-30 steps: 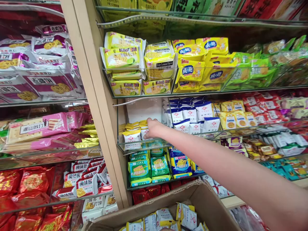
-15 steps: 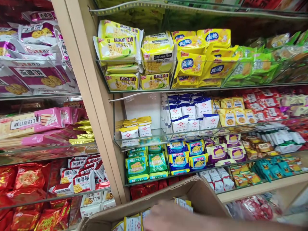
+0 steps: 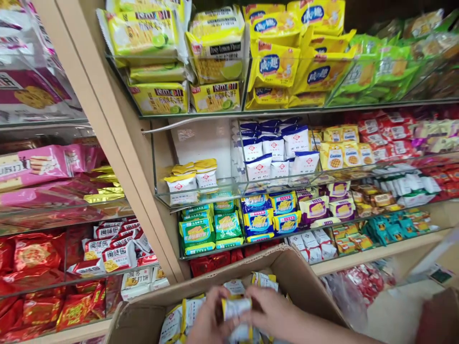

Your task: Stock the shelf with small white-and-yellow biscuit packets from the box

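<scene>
Both hands are over an open cardboard box at the bottom of the view. Between them is a small white and yellow snack packet, somewhat blurred. My left hand closes on the packet's left side, and my right hand grips its right side. Similar white and yellow packets lie loose in the box around the hands. Beyond the box, a small stack of the same-looking packets stands behind glass at the left end of the middle shelf.
Blue-topped white packets stand right of that stack. Yellow lemon biscuit packs fill the shelf above; green packs sit below. A wooden upright divides the shelves. A glass lip fronts the middle shelf.
My left hand has come into view at the box. My right hand has shifted right and now holds a packet together with the left. The view has moved closer to the shelves.
</scene>
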`<action>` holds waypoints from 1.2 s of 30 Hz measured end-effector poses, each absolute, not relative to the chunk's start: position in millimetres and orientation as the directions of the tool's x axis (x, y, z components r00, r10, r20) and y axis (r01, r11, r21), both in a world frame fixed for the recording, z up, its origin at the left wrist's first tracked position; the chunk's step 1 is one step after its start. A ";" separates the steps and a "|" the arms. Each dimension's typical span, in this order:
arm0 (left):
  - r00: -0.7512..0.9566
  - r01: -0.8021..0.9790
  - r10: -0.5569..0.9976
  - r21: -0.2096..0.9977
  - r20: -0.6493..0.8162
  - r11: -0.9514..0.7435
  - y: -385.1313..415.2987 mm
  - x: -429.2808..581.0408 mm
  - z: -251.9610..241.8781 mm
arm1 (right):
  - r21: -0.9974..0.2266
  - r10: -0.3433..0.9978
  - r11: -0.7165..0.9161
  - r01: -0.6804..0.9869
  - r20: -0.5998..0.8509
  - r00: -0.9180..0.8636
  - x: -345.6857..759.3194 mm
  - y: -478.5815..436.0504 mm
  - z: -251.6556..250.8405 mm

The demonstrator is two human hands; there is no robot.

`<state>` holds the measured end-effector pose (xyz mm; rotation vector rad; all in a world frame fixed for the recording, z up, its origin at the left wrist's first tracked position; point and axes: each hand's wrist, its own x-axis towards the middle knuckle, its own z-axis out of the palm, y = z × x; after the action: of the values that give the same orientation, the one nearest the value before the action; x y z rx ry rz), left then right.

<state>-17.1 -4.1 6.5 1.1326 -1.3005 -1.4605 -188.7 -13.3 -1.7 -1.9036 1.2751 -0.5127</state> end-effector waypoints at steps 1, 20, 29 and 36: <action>-0.214 0.052 -0.973 0.994 -0.081 -0.094 -6.5 -16.1 9.9 | -0.856 -0.930 -0.132 -0.500 -0.068 0.362 -186.4 -12.2 7.4; 0.278 0.147 -0.960 0.987 0.018 0.062 4.3 -31.6 49.6 | -0.785 -0.888 -0.447 -0.429 0.448 0.105 -166.6 4.4 43.3; -0.135 0.464 -0.864 0.739 -0.486 -0.488 8.6 -29.5 78.5 | -0.035 -0.341 -0.860 -0.509 0.782 0.522 -199.5 2.3 59.6; 0.026 0.430 -1.000 0.903 -0.006 0.005 15.7 -24.8 68.9 | -0.369 -0.470 -0.882 -0.294 0.743 0.477 -202.9 10.8 52.3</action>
<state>-24.8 15.7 68.9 0.8888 -0.8577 -1.3685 -202.9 10.8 52.3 -2.5310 0.6620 -1.3633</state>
